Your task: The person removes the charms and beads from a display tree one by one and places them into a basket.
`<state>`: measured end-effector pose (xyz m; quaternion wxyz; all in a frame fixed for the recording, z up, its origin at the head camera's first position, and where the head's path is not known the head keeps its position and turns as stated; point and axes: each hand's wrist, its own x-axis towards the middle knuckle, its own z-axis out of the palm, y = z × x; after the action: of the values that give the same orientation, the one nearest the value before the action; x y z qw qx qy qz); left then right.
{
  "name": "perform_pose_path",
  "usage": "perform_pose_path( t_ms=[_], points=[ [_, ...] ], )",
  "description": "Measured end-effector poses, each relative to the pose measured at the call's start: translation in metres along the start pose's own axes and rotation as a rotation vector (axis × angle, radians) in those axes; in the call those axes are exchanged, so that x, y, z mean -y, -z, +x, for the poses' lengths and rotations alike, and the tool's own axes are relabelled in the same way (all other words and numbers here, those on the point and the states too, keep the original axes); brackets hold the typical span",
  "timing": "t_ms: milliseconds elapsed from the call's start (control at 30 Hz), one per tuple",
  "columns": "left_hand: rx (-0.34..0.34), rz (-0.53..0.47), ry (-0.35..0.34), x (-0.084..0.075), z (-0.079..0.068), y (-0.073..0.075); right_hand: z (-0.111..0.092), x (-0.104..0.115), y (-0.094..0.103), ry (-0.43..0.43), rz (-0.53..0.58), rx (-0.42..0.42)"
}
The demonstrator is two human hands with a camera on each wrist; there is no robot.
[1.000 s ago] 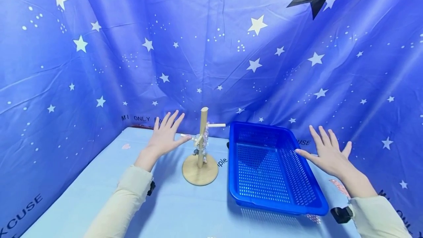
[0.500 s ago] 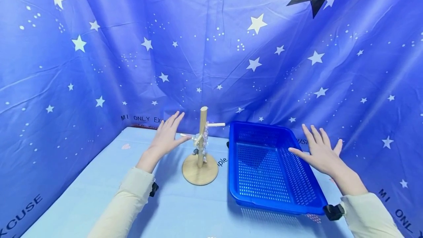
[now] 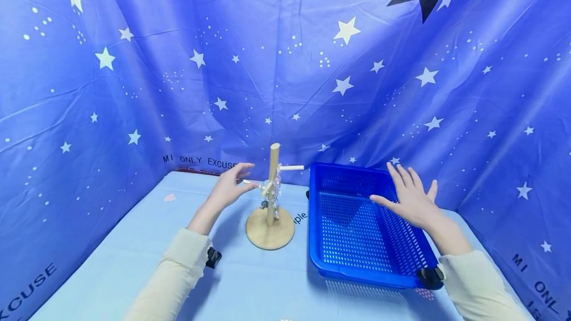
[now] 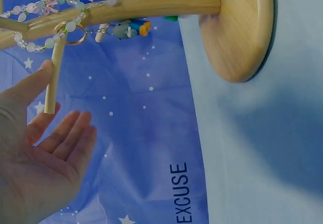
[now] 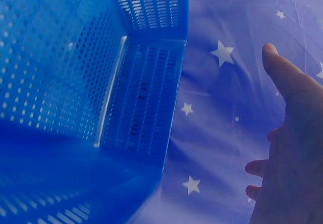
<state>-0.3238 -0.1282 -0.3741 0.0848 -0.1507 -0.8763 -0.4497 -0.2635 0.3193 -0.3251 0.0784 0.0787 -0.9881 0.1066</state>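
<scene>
A wooden peg stand (image 3: 274, 157) with a round base stands mid-table. Near its left side is my left hand (image 3: 225, 189), fingers loosely bent. In the left wrist view, my thumb lies against or very near a wooden peg (image 4: 54, 82), with the forefinger partly behind that peg's tip. A keychain with a small grey-headed figure (image 4: 123, 30) hangs from its ring on this peg. Pale beads (image 4: 31, 47) with flower charms drape about the post. My right hand (image 3: 412, 202), fingers spread and holding nothing, is above the right part of a blue basket (image 3: 314, 227).
The perforated basket stands right of the peg stand on a pale blue tablecloth (image 3: 134, 256). Another peg (image 3: 293, 168) juts from the post toward the basket. A blue star-print curtain (image 3: 276, 63) rises behind the table and along both sides.
My left hand has moved slightly right to the peg, its fingers bending from straight. My right hand has moved left, over the basket's right part. The stand and basket have not moved.
</scene>
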Motion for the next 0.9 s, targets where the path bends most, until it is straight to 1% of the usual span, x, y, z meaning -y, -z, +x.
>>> perform_pose_path(
  t_ms=[100, 200, 267, 400, 533, 733, 900],
  points=[
    [-0.005, -0.035, 0.009, -0.001, 0.000, -0.001, 0.002, 0.008, 0.000, 0.007, 0.015, 0.003],
    [-0.011, -0.039, 0.021, -0.002, 0.000, -0.002, 0.005, 0.017, -0.001, 0.024, 0.047, 0.009],
    [-0.012, -0.037, 0.030, -0.003, 0.000, -0.002, 0.007, 0.023, -0.001, 0.044, 0.069, 0.008],
    [-0.010, -0.069, 0.043, -0.004, 0.000, -0.002, 0.013, 0.036, -0.002, 0.094, 0.111, -0.008],
    [-0.015, -0.102, 0.052, -0.002, 0.000, -0.004, 0.021, 0.049, -0.003, 0.139, 0.144, -0.020],
    [0.010, -0.174, 0.083, 0.001, 0.001, -0.004, 0.030, 0.067, -0.006, 0.186, 0.218, -0.006],
    [0.028, -0.204, 0.087, 0.001, 0.001, -0.004, 0.039, 0.082, -0.010, 0.203, 0.303, 0.019]
  ],
)
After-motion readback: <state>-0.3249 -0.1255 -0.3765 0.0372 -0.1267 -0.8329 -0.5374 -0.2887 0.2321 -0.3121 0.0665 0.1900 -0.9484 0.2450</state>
